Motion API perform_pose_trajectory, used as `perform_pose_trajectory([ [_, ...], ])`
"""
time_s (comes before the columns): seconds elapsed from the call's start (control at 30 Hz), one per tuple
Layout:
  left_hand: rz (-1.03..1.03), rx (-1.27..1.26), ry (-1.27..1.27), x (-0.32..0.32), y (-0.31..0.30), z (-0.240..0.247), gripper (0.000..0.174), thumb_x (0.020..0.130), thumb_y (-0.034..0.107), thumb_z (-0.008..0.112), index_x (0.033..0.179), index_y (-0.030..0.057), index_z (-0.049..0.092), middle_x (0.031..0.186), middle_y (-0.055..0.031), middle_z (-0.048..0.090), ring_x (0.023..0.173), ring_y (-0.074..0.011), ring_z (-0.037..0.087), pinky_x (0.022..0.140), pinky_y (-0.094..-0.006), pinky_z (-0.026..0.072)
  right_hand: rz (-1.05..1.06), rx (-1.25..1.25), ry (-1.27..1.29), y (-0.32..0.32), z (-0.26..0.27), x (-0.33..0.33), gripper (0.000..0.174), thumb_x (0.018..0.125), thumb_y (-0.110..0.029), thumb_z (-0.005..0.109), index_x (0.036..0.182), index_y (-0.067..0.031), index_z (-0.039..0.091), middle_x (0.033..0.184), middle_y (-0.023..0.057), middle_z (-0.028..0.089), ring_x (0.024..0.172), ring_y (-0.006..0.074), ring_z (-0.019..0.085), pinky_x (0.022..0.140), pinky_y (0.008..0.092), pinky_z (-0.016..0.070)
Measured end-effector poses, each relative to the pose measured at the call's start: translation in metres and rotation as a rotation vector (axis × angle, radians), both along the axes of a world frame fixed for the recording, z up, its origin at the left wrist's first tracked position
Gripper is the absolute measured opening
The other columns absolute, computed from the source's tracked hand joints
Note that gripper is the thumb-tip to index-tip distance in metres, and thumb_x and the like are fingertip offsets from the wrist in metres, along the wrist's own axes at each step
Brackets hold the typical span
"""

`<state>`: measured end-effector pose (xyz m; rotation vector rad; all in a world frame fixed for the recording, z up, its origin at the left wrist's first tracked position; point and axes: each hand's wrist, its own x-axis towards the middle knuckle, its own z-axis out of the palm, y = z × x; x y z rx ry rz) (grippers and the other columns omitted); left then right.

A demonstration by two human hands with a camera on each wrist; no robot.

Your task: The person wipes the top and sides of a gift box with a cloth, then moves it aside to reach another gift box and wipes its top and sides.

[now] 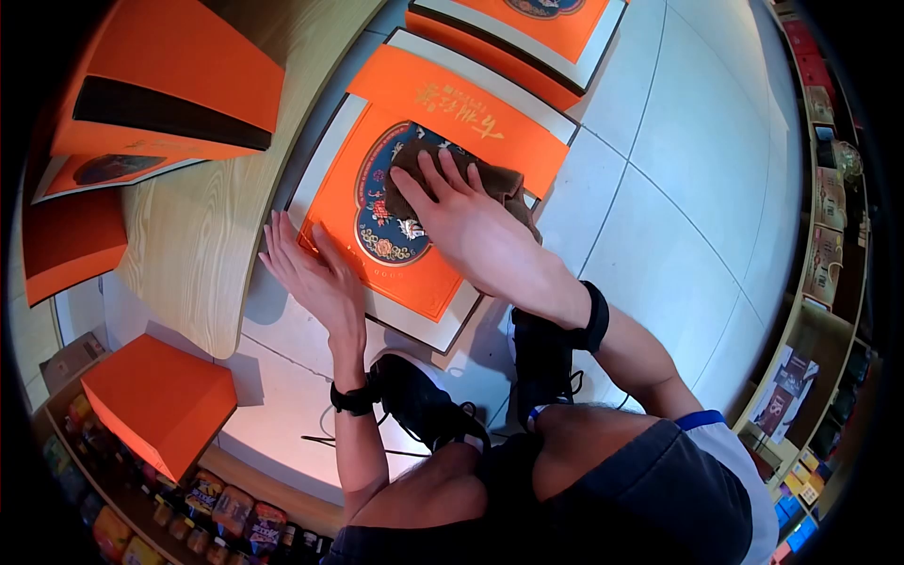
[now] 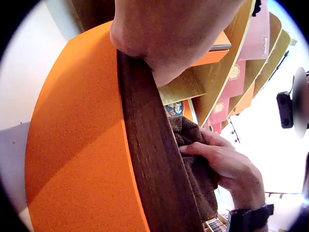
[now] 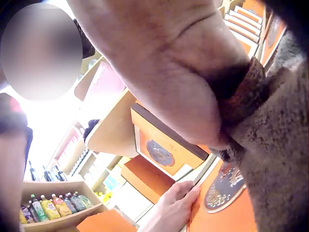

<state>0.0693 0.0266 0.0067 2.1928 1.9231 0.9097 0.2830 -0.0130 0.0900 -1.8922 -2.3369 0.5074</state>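
On the tiled floor lies an orange gift box [image 1: 330,229] with a white border, gold lettering and a dark-blue flowered medallion [image 1: 386,247]. My right hand [image 1: 480,235] holds a bunched brown cloth [image 1: 508,184] down over the medallion, fingers spread across it and the thumb hidden from above. In the left wrist view the cloth [image 2: 200,181] hangs past the box's dark edge [image 2: 152,145]. My left hand [image 1: 315,287] rests along the box's left side with its fingers extended. Its fingers [image 3: 181,191] are at the box's rim in the right wrist view.
Another orange box [image 1: 527,47] lies beyond this one. Orange boxes [image 1: 179,56] stand on a wooden shelf [image 1: 202,235] at the left, and an orange box [image 1: 165,400] is at lower left. Shelves of packaged goods [image 1: 824,235] line the right. My shoes [image 1: 414,400] are close to the box.
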Motion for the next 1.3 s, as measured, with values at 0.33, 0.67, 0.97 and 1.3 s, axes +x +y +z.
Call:
perform_pose_trajectory([
  [0.33,-0.008,0.020,0.011,0.000,0.000,0.000,0.045,0.110,0.025,0.054,0.146,-0.0024,0.051,0.149,-0.0231,0.055,0.145,-0.0405,0.045,0.125,-0.0581,0.0224,-0.028,-0.014,0.023,-0.013,-0.002,-0.016,0.083,0.083,0.006,0.063,0.158,0.0050,0.030,0.157,0.0412,0.035,0.147,0.0583,0.035,0.121,0.0604,0.0340],
  [0.67,-0.009,0.013,0.001,-0.001,0.000,0.000,0.046,0.110,0.026,0.054,0.146,-0.0025,0.051,0.150,-0.0230,0.055,0.146,-0.0403,0.044,0.125,-0.0573,0.0212,-0.013,-0.073,0.006,-0.023,0.004,-0.027,0.086,0.080,0.004,0.066,0.158,0.0070,0.030,0.156,0.0428,0.035,0.146,0.0594,0.036,0.117,0.0619,0.0386],
  [0.97,0.003,0.000,0.000,-0.001,0.000,-0.001,0.046,0.109,0.026,0.054,0.145,-0.0024,0.052,0.150,-0.0219,0.055,0.147,-0.0395,0.043,0.126,-0.0576,0.0200,0.047,-0.094,0.019,-0.027,0.012,-0.029,0.085,0.082,-0.001,0.070,0.157,0.0084,0.030,0.152,0.0444,0.039,0.144,0.0589,0.041,0.117,0.0593,0.0405],
  [1.3,0.006,-0.008,-0.003,-0.002,0.001,-0.002,0.045,0.109,0.024,0.055,0.145,-0.0030,0.052,0.151,-0.0230,0.055,0.146,-0.0403,0.044,0.126,-0.0574,0.0212,0.155,-0.270,0.448,-0.025,0.018,-0.025,0.062,0.094,-0.007,0.058,0.150,0.0052,0.038,0.145,0.0380,0.051,0.128,0.0492,0.059,0.103,0.0503,0.0537],
])
